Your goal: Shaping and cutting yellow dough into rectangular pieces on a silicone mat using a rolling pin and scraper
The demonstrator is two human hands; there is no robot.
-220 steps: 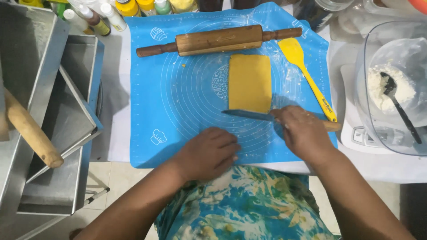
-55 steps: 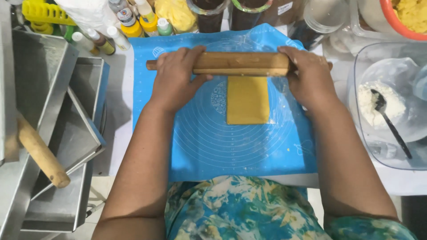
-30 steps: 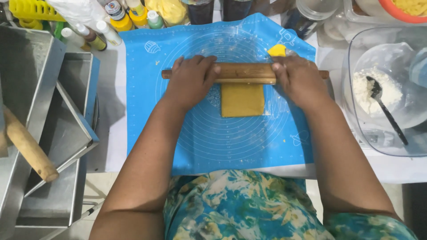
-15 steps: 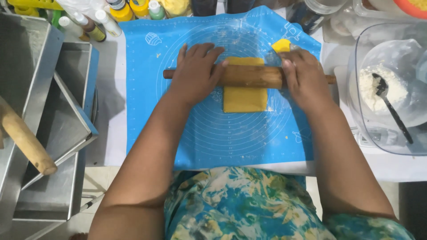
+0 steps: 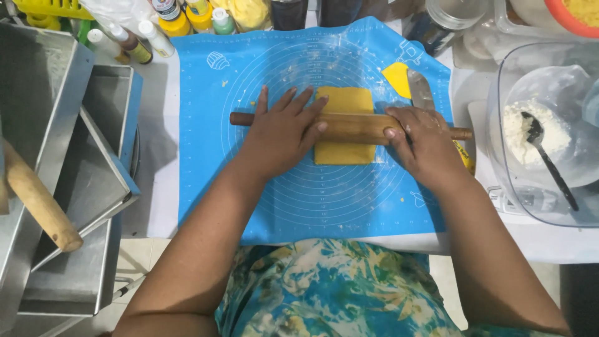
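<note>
White bench, blue silicone mat on it. Yellow dough slab mid-mat under wooden rolling pin. Left hand, right hand: both flat, open-palmed on pin. Steel trays left.

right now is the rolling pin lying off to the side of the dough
No, the rolling pin lies across the yellow dough, with the left hand and right hand pressing on it.
</note>
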